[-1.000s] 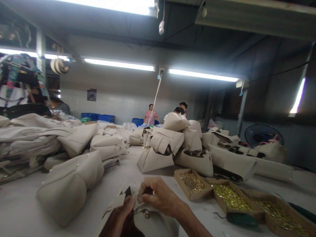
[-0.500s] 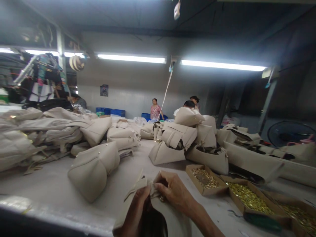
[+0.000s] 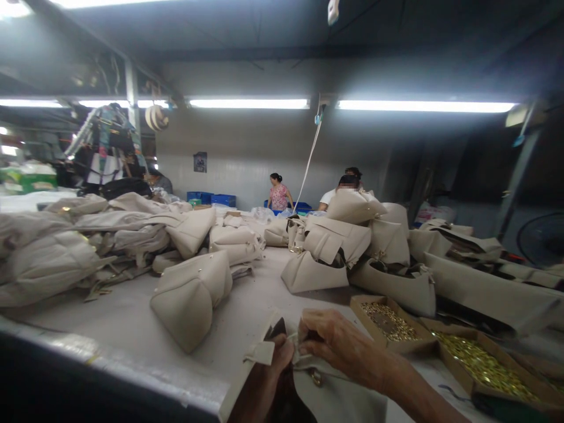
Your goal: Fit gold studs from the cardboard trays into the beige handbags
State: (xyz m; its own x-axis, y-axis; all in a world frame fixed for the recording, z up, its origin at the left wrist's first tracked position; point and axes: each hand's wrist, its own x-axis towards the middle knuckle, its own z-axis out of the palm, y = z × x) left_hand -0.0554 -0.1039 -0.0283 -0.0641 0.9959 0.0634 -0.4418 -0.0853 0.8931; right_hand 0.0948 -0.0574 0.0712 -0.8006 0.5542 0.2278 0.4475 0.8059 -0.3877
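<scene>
A beige handbag [image 3: 335, 396] with a dark lining and a small metal stud lies at the bottom of the view, at the table's near edge. My left hand [image 3: 264, 382] grips its open top edge from inside, thumb up against the rim. My right hand [image 3: 341, 346] is closed in a pinch on the same rim, just right of the left thumb. What the right fingertips pinch beyond the rim is too small to make out.
Open cardboard boxes of small gold hardware [image 3: 388, 320] [image 3: 482, 364] sit to the right. Another beige bag [image 3: 191, 296] lies left of my hands, with piles of bags [image 3: 66, 247] [image 3: 348, 247] beyond. Several people stand at the far end [image 3: 279, 195]. A fan [image 3: 544, 238] is far right.
The view has swung left, so everything has shifted right in the picture. Both hands keep their hold on the bag's rim, with the bag's flap edge now turned up more at left.
</scene>
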